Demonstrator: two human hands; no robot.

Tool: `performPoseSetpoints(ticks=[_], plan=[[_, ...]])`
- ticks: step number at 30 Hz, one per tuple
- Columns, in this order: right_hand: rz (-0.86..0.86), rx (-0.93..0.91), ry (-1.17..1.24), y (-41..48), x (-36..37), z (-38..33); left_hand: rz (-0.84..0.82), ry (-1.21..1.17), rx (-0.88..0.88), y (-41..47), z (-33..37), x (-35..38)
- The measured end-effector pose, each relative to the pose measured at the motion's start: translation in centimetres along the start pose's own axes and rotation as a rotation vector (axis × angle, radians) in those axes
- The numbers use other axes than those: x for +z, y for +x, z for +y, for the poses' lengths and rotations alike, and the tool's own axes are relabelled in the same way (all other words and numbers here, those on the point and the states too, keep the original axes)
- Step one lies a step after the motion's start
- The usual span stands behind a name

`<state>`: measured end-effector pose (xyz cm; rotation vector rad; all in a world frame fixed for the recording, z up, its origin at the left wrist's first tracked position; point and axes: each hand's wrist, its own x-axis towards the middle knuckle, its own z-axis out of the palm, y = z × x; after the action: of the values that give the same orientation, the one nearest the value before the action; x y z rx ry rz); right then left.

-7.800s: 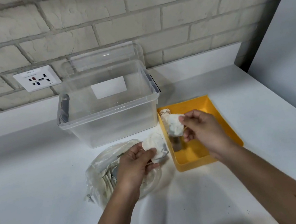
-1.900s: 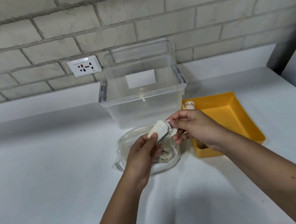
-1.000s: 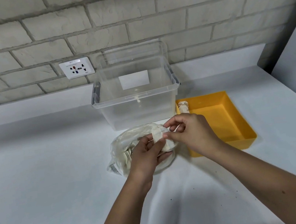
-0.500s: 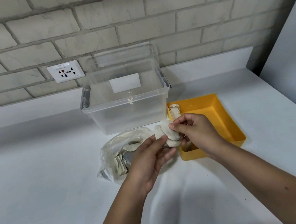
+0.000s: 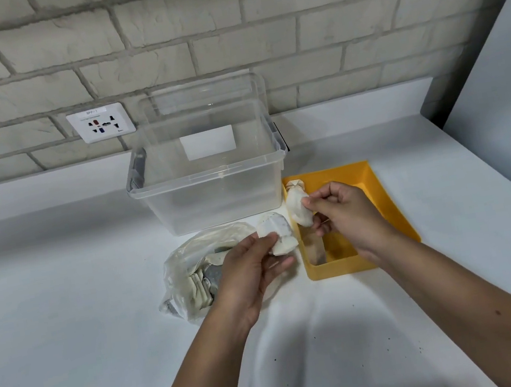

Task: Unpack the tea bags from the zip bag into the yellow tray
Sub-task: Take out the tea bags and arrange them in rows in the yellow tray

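A clear zip bag (image 5: 190, 277) with several tea bags inside lies on the white counter, left of the yellow tray (image 5: 386, 202). My left hand (image 5: 252, 267) pinches a white tea bag (image 5: 277, 231) just above the zip bag's right end. My right hand (image 5: 341, 213) pinches another white tea bag (image 5: 298, 210) over the tray's left side. More tea bags lie in the tray: one at its far left corner (image 5: 293, 184) and one near its front (image 5: 315, 250).
A clear plastic storage box (image 5: 212, 180) stands just behind the zip bag and touches the tray's far left corner. A wall socket (image 5: 100, 122) sits on the brick wall behind. A grey panel (image 5: 498, 88) bounds the counter at the right.
My two hands held the tea bags together over the zip bag; now they have parted. My right hand has carried one tea bag right, over the tray. The left keeps the other.
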<state>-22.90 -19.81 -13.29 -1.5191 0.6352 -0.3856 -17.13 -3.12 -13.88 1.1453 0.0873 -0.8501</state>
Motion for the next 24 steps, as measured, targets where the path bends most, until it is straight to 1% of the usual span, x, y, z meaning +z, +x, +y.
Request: performPoseSetpoints(ticks=[2, 3, 4, 7, 10, 15, 22, 24], plan=[[0.067, -0.017, -0.125, 0.8, -1.3, 0.6, 0.053, 0.045, 0.048, 0.2, 0.2, -0.3], [0.071, -0.013, -0.207, 1.0, -1.9, 0.9, 0.072, 0.068, 0.067, 0.3, 0.3, -0.5], [0.050, 0.007, -0.287, 1.2, -2.4, 1.3, 0.085, 0.092, 0.081, 0.3, 0.4, -0.6], [-0.093, 0.105, -0.488, 1.0, -3.0, 2.7, 0.102, 0.158, 0.099, 0.6, 0.3, -0.6], [-0.175, 0.114, -0.640, 0.7, -2.9, 3.7, 0.105, 0.193, 0.111, 0.6, -0.1, -0.4], [-0.140, 0.093, -0.753, 1.2, -2.4, 4.0, 0.114, 0.211, 0.126, 0.8, -0.4, -0.3], [-0.247, 0.221, -0.828, 1.7, -2.5, 4.2, 0.112, 0.229, 0.110, 1.0, -0.5, -0.4], [-0.199, 0.156, -0.852, 1.5, -2.6, 3.9, 0.107, 0.237, 0.090, 0.9, -0.4, -0.4]])
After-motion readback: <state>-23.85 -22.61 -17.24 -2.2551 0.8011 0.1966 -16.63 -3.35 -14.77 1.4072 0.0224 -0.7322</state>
